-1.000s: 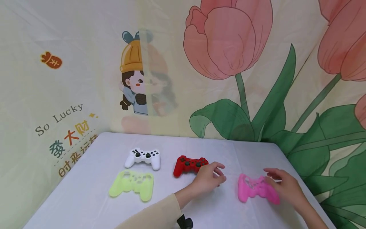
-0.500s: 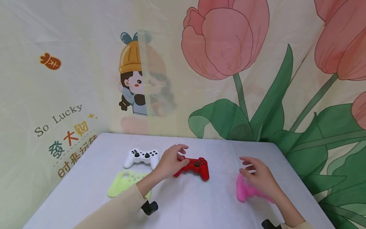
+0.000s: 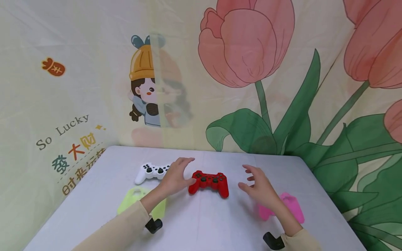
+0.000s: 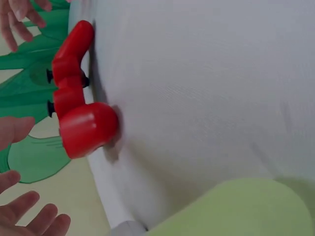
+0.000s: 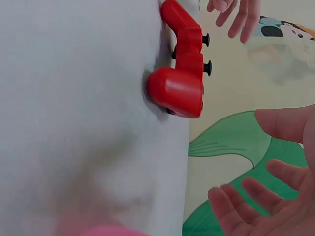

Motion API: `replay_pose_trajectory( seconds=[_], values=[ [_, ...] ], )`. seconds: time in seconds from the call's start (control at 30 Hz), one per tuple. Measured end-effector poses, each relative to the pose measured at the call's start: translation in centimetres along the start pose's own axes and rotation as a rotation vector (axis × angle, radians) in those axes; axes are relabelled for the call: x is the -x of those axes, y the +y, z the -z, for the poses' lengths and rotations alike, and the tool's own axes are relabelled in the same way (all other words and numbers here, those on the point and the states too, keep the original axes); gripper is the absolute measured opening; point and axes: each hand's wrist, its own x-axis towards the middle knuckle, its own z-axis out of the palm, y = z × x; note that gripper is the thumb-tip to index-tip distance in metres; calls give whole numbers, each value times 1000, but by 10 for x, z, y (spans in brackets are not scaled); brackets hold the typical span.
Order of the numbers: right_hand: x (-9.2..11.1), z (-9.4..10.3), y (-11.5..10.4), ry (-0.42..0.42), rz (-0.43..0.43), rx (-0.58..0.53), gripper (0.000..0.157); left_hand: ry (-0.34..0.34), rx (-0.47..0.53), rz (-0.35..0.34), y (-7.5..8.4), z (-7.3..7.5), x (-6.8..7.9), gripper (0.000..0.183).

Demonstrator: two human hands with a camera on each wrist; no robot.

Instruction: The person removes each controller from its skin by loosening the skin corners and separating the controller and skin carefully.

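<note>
A red game controller [image 3: 208,183] lies on the table between my two hands, black thumbsticks upward. My left hand [image 3: 174,177] hovers at its left end, fingers spread and holding nothing; in the head view the thumb overlaps the controller's left edge. To the right, my right hand [image 3: 258,184] hangs apart from the controller, fingers loosely bent with nothing in them. Both wrist views show the red controller [image 4: 81,93] from its side, beyond the bare fingers [image 5: 253,196]. The right forearm partly covers a pink silicone controller cover [image 3: 290,205].
Behind my left hand lies a white game controller [image 3: 147,172], partly hidden. A pale green silicone controller cover [image 3: 130,198] sits in front of it, under my left forearm. The white-clothed table [image 3: 220,226] ends at a printed curtain [image 3: 176,139].
My left hand has moved left across the red controller to its left end. My right hand has shifted left, away from above the pink cover. The controllers stay put.
</note>
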Motion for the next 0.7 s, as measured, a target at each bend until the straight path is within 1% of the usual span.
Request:
replay_pose_trajectory(
  seconds=[0.17,0.37,0.53,0.7],
  values=[
    [-10,-19,-5,-3,1,-12,81,-16,-38,1,-10,-8,-1,82],
    [-18,-43,-9,-16,-32,-29,91,-64,-35,13,-18,-20,-4,86],
    [-20,-61,-9,-33,-77,-16,96,-94,13,2,-23,-30,-4,88],
    [-21,-72,-7,-41,-64,2,94,-123,50,3,-21,-34,-3,91]
  ],
)
